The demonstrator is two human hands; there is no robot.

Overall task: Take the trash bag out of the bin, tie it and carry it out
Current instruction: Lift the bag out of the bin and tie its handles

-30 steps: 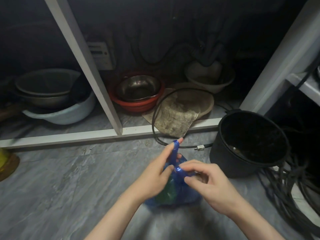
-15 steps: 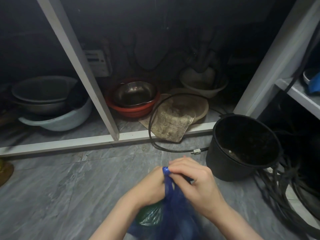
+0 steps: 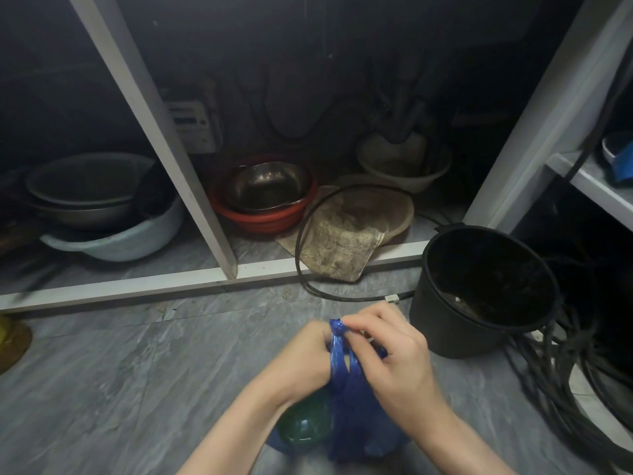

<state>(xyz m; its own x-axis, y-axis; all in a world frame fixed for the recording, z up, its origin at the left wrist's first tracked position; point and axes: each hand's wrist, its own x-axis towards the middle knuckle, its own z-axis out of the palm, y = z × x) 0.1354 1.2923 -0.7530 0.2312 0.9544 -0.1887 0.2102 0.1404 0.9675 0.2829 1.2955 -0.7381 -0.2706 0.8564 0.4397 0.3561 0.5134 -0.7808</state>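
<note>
A blue plastic trash bag hangs in front of me above the grey floor, with something green showing through its left side. Its handles are drawn up into a knot between my hands. My left hand grips the handles from the left. My right hand pinches the knot from the right, fingers curled over it. The black bin stands on the floor to the right of my hands, without a bag, with a little debris at its bottom.
Behind is an open white-framed cabinet with a red basin holding a steel bowl, pale basins at the left and a cloth. A black cable loops onto the floor. Thick cables pile at the right.
The bag rose from the floor and my hands closed together on its handles; the loose handle end that stood up is now drawn into a knot.
</note>
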